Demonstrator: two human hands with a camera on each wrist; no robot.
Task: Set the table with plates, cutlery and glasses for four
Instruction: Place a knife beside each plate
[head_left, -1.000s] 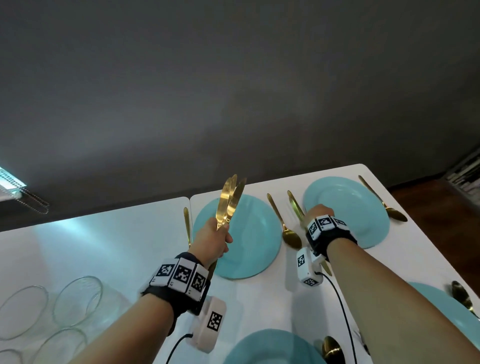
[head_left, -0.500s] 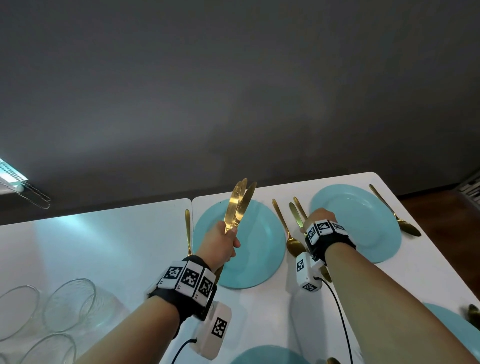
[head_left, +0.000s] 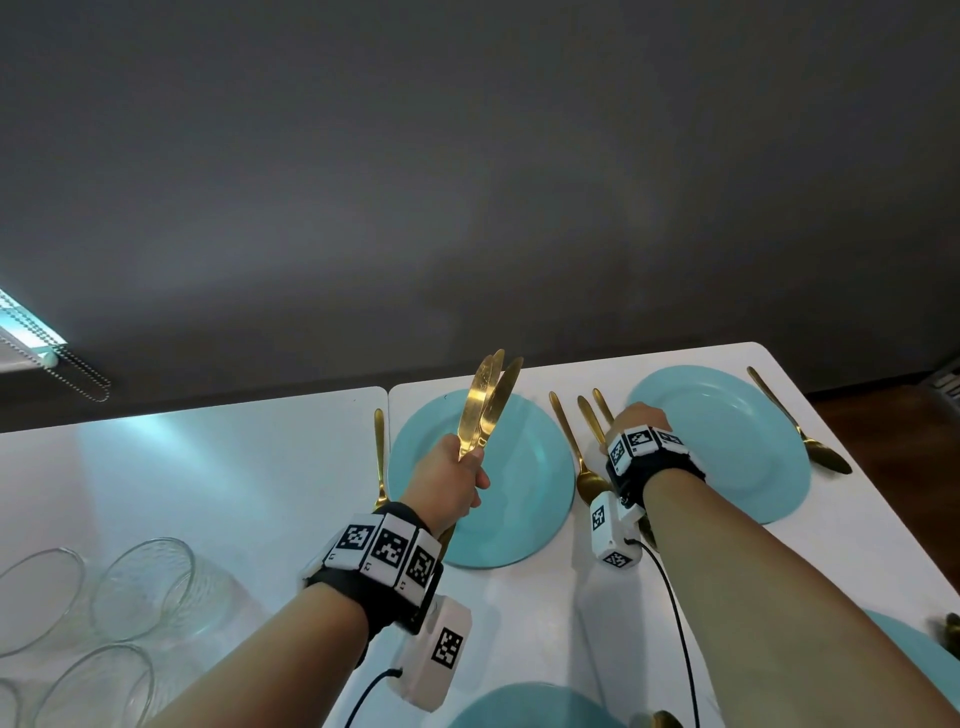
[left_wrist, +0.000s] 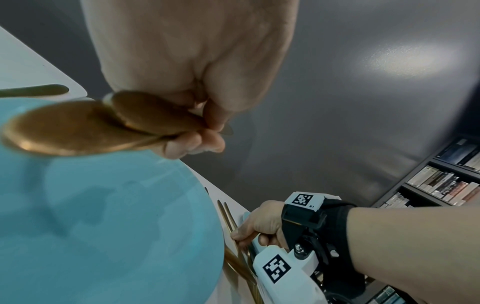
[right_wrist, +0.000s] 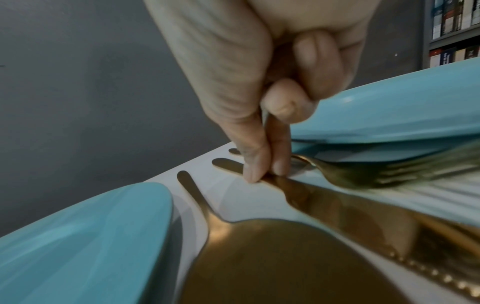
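My left hand (head_left: 470, 467) grips three gold knives (head_left: 488, 405) by their handles, blades up, above the far left blue plate (head_left: 530, 493); the left wrist view shows the same knives (left_wrist: 116, 123) over that plate (left_wrist: 103, 226). Between the two far plates my right hand (head_left: 636, 421) reaches down to the table. In the right wrist view its thumb and forefinger (right_wrist: 265, 174) pinch the handle of a gold knife (right_wrist: 350, 216) lying flat. A spoon (right_wrist: 259, 257) lies to its left and a fork (right_wrist: 376, 172) to its right, beside the far right plate (head_left: 727, 441).
A fork (head_left: 381, 457) lies left of the far left plate and a spoon (head_left: 800, 431) right of the far right plate. Several empty glasses (head_left: 140, 587) stand at the near left. Two more blue plates (head_left: 535, 706) (head_left: 924, 654) sit at the near edge. Bookshelves (left_wrist: 441, 185) stand to the right.
The view has tilted up slightly. My left hand has drifted a little to the right with the knives. My right hand stays on the knife between the far plates.
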